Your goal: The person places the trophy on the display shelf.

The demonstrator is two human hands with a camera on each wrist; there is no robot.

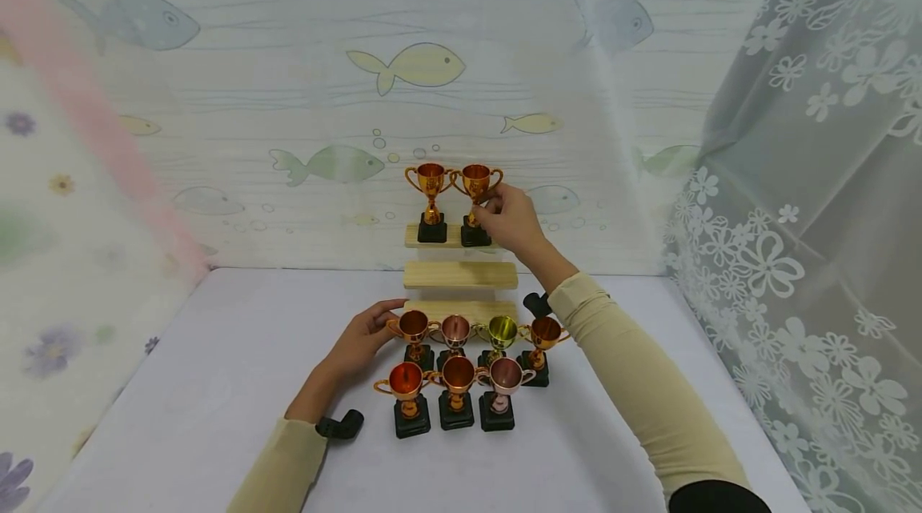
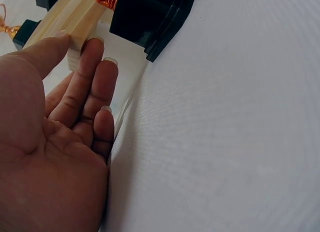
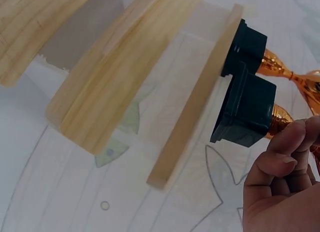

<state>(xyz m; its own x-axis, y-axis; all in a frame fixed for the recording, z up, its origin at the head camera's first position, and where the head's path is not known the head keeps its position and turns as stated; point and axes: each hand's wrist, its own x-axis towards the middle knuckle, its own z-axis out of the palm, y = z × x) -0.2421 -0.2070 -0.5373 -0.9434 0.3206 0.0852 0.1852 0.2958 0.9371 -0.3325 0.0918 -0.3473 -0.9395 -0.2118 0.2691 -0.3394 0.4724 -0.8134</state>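
At the top step (image 1: 453, 236) of a three-step wooden stand, my right hand (image 1: 510, 217) pinches the stem of an orange-gold trophy cup (image 1: 476, 179). The held cup's black base (image 3: 250, 112) is close to the step's edge in the right wrist view. Immediately left of it, a matching trophy cup (image 1: 431, 183) stands upright on the same step. Down at the stand's left side, my left hand (image 1: 362, 342) grips the end of the lowest step (image 2: 82, 20), its thumb and fingertips around the wood. One trophy's black base (image 2: 150, 17) is beside those fingers.
Several trophies stand in two rows before the stand, among them a yellow-gold cup (image 1: 502, 331) and a pinkish cup (image 1: 507, 375). The middle step (image 1: 459, 274) lies between. A white-covered table (image 1: 612, 433) meets a fish-print curtain (image 1: 288, 97) behind; a lace curtain (image 1: 792, 257) hangs right.
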